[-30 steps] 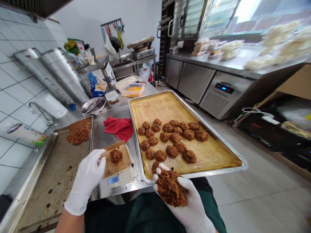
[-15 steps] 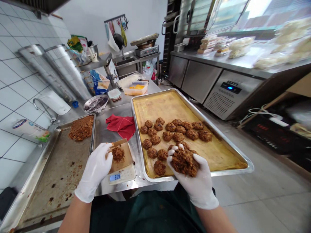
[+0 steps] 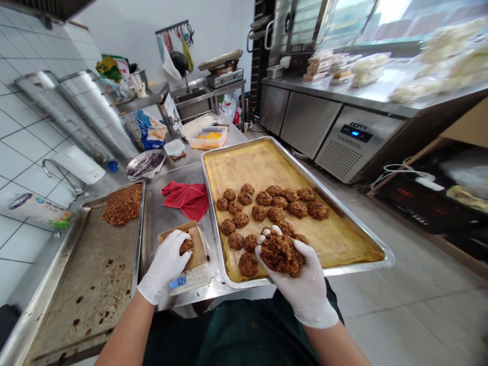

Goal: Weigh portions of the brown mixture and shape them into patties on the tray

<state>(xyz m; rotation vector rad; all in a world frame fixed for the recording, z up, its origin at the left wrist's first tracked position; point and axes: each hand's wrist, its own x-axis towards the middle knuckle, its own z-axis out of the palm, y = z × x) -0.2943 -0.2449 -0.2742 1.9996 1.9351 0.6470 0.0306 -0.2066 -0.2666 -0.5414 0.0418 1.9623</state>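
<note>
My left hand (image 3: 168,265), in a white glove, curls its fingers round a small lump of brown mixture (image 3: 186,246). That lump sits in a cardboard box (image 3: 198,252) on a kitchen scale (image 3: 198,277) whose display reads 60.4. A larger clump of the same sticky mixture (image 3: 284,253) rests in my gloved right hand (image 3: 305,290), held over the near edge of the lined baking tray (image 3: 244,157). Several rounded brown patties (image 3: 260,212) lie on that tray, mostly in its near half.
To the left, a stained metal tray (image 3: 87,264) bears a slab of brown mixture (image 3: 122,204). A red cloth (image 3: 186,199) lies between the trays. Behind are a foil-covered bowl (image 3: 145,163), a small lidded container (image 3: 174,148) and a plastic tub (image 3: 208,138).
My left hand has moved from the box's edge onto the small lump and closed its fingers round it. My right hand still holds the larger clump. The view has shifted slightly.
</note>
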